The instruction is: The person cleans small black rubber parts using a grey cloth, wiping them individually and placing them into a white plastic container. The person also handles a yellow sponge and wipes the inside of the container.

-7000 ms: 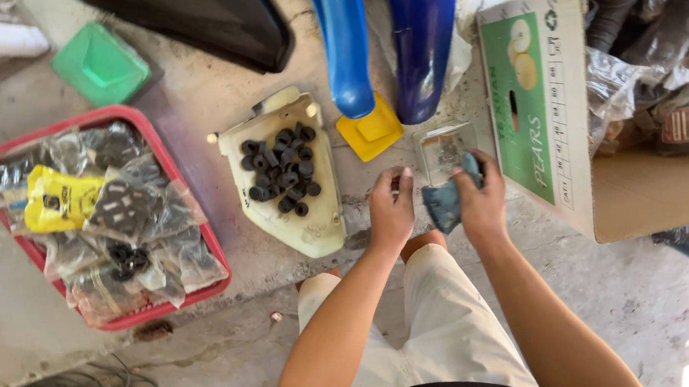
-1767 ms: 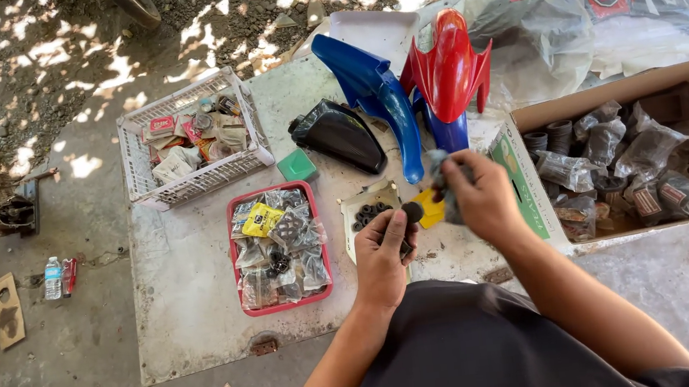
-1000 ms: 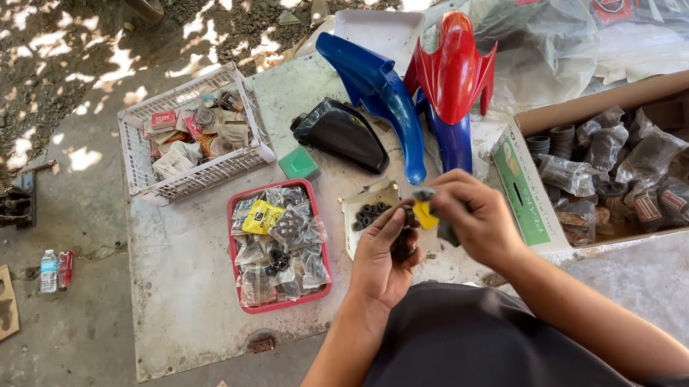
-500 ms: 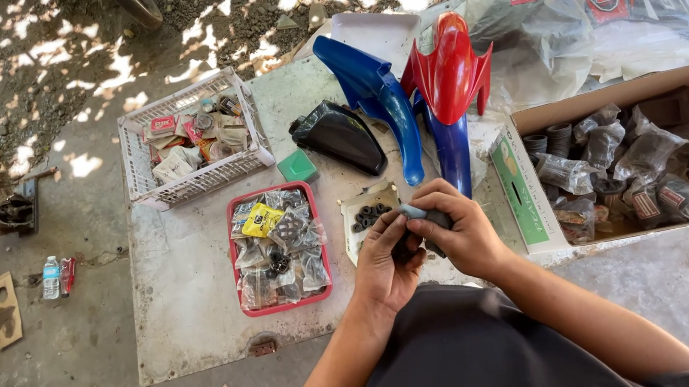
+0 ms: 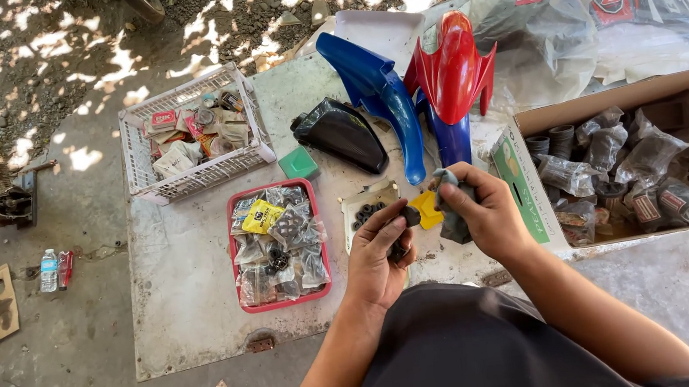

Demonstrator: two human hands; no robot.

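Black rubber part (image 5: pixel 403 217) is pinched in the left hand (image 5: pixel 380 259); the right hand (image 5: pixel 485 216), just beside, grips a grey-blue cloth (image 5: pixel 450 207). Beyond lie a red tray (image 5: pixel 235 258) of bagged parts with one yellow packet (image 5: pixel 261 218), then a green-labelled cardboard box (image 5: pixel 526 190) and a white basket (image 5: pixel 196 180).

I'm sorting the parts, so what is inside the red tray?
The red tray holds clear plastic bags of small dark parts and one yellow packet on top. The bags pile over each other, so the tray's floor and the lower bags are hidden.
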